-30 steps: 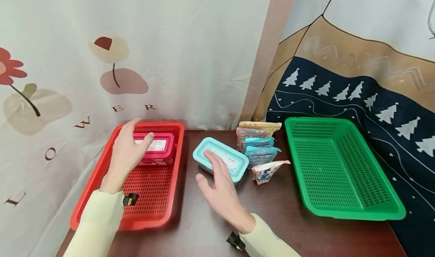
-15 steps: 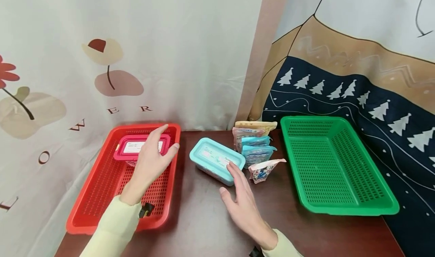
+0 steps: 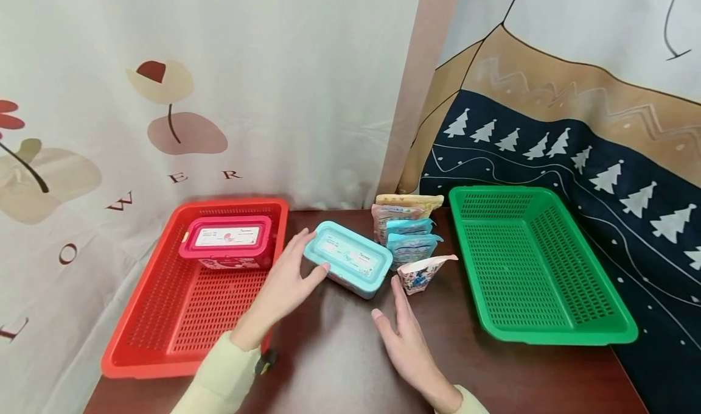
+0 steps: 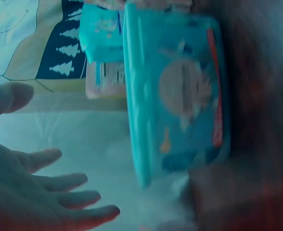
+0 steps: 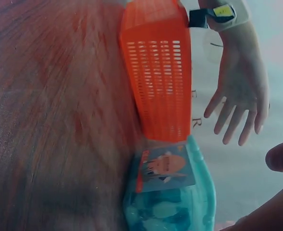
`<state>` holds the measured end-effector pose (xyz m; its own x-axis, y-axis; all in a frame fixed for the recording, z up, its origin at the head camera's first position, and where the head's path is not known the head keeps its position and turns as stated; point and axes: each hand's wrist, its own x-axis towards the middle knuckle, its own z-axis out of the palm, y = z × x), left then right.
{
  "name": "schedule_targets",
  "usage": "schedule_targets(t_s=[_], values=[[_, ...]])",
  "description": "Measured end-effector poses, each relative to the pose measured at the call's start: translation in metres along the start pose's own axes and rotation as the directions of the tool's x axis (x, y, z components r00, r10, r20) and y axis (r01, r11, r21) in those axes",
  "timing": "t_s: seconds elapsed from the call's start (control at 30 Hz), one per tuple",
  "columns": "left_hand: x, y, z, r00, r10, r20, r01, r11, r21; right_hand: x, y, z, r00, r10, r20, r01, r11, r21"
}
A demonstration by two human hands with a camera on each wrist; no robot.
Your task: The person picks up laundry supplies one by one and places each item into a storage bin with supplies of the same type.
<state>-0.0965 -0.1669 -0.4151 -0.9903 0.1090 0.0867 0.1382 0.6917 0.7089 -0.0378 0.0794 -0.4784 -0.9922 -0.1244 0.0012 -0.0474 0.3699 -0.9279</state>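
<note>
A light-blue lidded box (image 3: 348, 259) sits at an angle on the dark red-brown table, printed on its side as the left wrist view shows. My left hand (image 3: 282, 292) is over the table by the box's left end, fingers extended and thumb spread; the left wrist view shows a gap between this hand (image 4: 45, 187) and the box (image 4: 179, 96). My right hand (image 3: 408, 347) hovers in front of the box's right end, fingers straight, holding nothing. Its fingertips are nearest a small floral pouch (image 3: 420, 275). A pink-red lidded box (image 3: 226, 243) stands in the red basket (image 3: 148, 307).
Behind the floral pouch stand two blue pouches (image 3: 412, 249), a pink pouch (image 3: 381, 219) and a yellowish one (image 3: 416, 201). On the right is a green basket (image 3: 495, 326). A printed curtain (image 3: 306, 97) hangs behind the table.
My left hand has moved right, from over the pink-red box to beside the light-blue box. My right hand has drawn back rightward from over the light-blue box. The head view has shifted slightly.
</note>
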Motion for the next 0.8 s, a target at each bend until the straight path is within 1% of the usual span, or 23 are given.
schedule_targets(t_s=[0.07,0.17,0.3,0.43,0.53,0.6,0.7,0.8], values=[[-0.001,0.002,0.009,0.999,-0.039,0.020,0.039,0.999,-0.005,0.003,0.002,0.001,1.000,0.014,0.009,-0.014,1.000,0.016],[0.001,0.005,0.022,0.995,-0.099,0.016,0.100,0.995,-0.028,0.008,0.003,0.002,0.999,0.037,0.021,-0.038,0.998,0.043],[0.008,0.006,0.039,0.988,-0.156,-0.015,0.154,0.984,-0.091,0.014,0.005,0.005,0.996,0.088,0.017,-0.089,0.991,0.097],[0.016,-0.001,0.053,0.977,-0.203,-0.062,0.195,0.974,-0.112,0.019,0.008,0.011,0.994,0.112,-0.007,-0.111,0.987,0.116],[0.021,-0.008,0.057,0.968,-0.236,-0.090,0.225,0.967,-0.121,0.021,0.009,0.015,0.994,0.111,-0.016,-0.109,0.987,0.121],[0.023,-0.010,0.058,0.962,-0.258,-0.093,0.244,0.960,-0.139,0.021,0.009,0.018,0.994,0.113,-0.015,-0.110,0.986,0.125],[0.026,-0.010,0.057,0.955,-0.279,-0.101,0.261,0.952,-0.157,0.022,0.009,0.020,0.994,0.112,-0.011,-0.109,0.986,0.127],[0.026,-0.008,0.057,0.947,-0.301,-0.114,0.280,0.944,-0.174,0.023,0.009,0.022,0.996,0.092,-0.016,-0.089,0.987,0.132]])
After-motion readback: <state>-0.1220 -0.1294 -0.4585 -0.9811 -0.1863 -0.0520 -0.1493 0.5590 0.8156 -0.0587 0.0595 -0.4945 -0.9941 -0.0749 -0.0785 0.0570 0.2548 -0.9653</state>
